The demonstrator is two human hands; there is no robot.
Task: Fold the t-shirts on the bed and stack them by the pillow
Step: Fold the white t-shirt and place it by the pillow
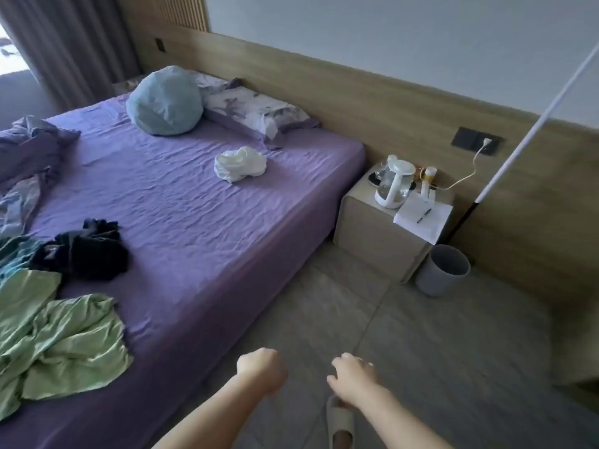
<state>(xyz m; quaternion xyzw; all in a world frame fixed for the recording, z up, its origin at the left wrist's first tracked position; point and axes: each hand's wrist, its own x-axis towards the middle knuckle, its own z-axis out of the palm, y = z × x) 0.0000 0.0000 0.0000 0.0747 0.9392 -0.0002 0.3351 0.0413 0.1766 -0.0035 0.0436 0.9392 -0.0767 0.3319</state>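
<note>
A person is standing beside the bed (194,202), with both bare arms reaching forward over the tiled floor. The left hand (261,371) is hovering near the mattress edge with its fingers curled into a fist, its grip clenched on nothing. The right hand (351,374) is hanging just beside it, fingers loosely bent, its grip released and grasping nothing. The t-shirts are lying unfolded on the purple sheet: a crumpled white t-shirt (240,164) is sitting near the floral pillow (256,113), a dark t-shirt (87,251) is bunched toward the near left, and a light green t-shirt (61,338) is spreading out rumpled at the lower left, just beside the dark one. A round blue cushion (164,101) is leaning against the pillow. On the nightstand (366,234) beside the bed a clear kettle (393,183) is standing next to papers with a pen, and a grey bin (442,270) is sitting on the floor by it. A slipper (338,422) is showing below the right wrist.
</note>
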